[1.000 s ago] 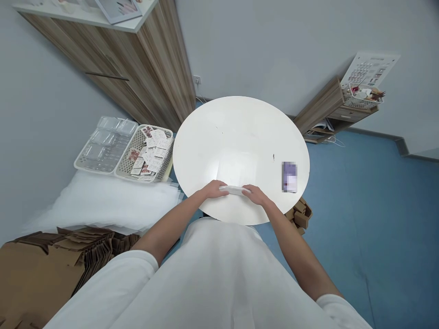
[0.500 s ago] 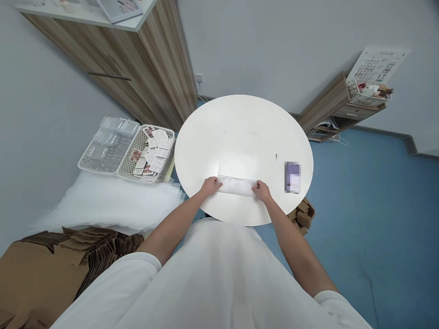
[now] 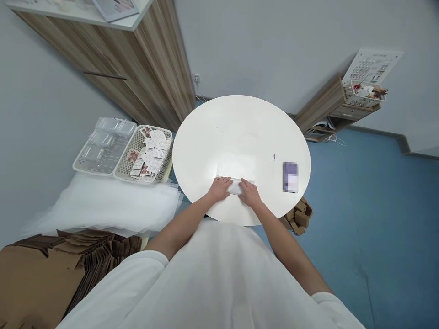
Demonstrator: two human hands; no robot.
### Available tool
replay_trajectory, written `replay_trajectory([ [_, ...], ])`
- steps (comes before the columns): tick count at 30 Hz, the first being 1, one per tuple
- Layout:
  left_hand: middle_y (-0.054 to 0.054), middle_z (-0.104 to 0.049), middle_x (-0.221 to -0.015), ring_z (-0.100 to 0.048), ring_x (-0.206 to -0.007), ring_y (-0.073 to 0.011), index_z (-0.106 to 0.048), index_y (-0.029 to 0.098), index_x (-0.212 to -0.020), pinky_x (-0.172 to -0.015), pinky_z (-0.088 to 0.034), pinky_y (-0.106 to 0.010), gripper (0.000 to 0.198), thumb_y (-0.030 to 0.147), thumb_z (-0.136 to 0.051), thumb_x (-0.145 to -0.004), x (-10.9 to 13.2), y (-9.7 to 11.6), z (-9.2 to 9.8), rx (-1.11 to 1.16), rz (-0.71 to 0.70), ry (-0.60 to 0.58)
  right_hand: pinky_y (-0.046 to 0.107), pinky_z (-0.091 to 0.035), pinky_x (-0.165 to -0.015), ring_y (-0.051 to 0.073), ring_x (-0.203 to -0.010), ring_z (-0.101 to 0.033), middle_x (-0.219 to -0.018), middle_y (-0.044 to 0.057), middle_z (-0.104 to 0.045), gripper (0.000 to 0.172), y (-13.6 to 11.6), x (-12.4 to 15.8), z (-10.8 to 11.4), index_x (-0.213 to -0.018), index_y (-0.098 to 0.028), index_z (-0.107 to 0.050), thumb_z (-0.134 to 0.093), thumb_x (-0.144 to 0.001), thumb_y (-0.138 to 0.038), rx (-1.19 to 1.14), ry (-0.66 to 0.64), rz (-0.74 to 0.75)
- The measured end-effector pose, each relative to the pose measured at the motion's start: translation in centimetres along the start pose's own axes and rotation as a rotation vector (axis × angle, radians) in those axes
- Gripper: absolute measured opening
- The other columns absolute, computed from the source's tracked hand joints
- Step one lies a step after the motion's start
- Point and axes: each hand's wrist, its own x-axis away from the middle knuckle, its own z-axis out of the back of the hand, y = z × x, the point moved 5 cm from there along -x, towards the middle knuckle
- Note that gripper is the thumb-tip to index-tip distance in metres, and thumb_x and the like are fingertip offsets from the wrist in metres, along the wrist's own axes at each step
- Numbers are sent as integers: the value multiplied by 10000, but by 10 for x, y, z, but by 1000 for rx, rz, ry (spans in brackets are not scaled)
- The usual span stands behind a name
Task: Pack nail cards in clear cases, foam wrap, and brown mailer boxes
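Note:
A whitish, translucent packing sheet [image 3: 235,187], folded into a narrow strip, lies near the front edge of the round white table [image 3: 240,132]. At its left end, my left hand [image 3: 220,189] has its fingers curled over the top of the fold. Gripping the other end, my right hand [image 3: 249,193] leaves only a short stretch of the strip showing between the two. A thin, see-through flap of the sheet spreads flat on the table beyond my fingers. Whether anything is wrapped inside is hidden.
A pixelated purple item [image 3: 290,177] lies on the table's right side. Left of the table are a basket of printed cards [image 3: 151,155], a tray of clear plastic boxes [image 3: 103,146], stacked translucent sheets [image 3: 113,201] and flattened cardboard [image 3: 41,278]. Small brown boxes [image 3: 299,217] sit below right.
Both hands have moved inward along the folded strip and now lie closer together, with fingers over its top. The camera view has shifted slightly.

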Motion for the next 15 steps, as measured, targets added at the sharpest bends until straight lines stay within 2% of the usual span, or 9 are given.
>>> replay_trajectory([
  [4, -73, -475, -1246, -420, -1116, -277, -461, 245, -1159, -955, -217, -423, 514, 312, -578, -664, 5, 4, 1, 35, 16, -35, 403, -315, -887, 262, -1094, -443, -1262, 129, -434, 423, -2, 3, 5, -1058, -192, -447, -576, -655, -203, -34, -32, -18],
  [6, -69, -535, -1162, -455, -1072, -276, -488, 240, -1136, -940, -239, -415, 506, 355, -579, -652, 10, 5, 2, 68, 11, -64, 361, -356, -820, 233, -967, -510, -1147, 95, -515, 409, -3, 9, 7, -1035, -197, -457, -580, -647, -237, -71, -88, -29],
  [9, -54, -589, -1077, -501, -1019, -262, -524, 241, -1108, -913, -285, -392, 482, 408, -563, -657, 17, 6, 0, 132, 39, -114, 319, -379, -744, 198, -832, -539, -1006, 51, -577, 375, -4, 19, 9, -1005, -210, -481, -583, -649, -266, -140, -175, -54],
  [11, -41, -598, -1080, -517, -1011, -250, -534, 251, -1108, -909, -304, -380, 468, 432, -541, -677, 20, 6, 0, 179, 72, -137, 322, -377, -756, 200, -858, -537, -1008, 47, -581, 347, -3, 22, 13, -994, -219, -500, -580, -661, -275, -185, -185, -72],
  [15, -27, -576, -1145, -513, -1042, -227, -552, 250, -1099, -894, -351, -333, 448, 505, -443, -747, 18, -3, 6, 329, 155, -131, 343, -355, -839, 218, -1035, -483, -1155, 58, -525, 262, 3, 15, 28, -956, -230, -561, -535, -723, -346, -296, -112, -85],
])
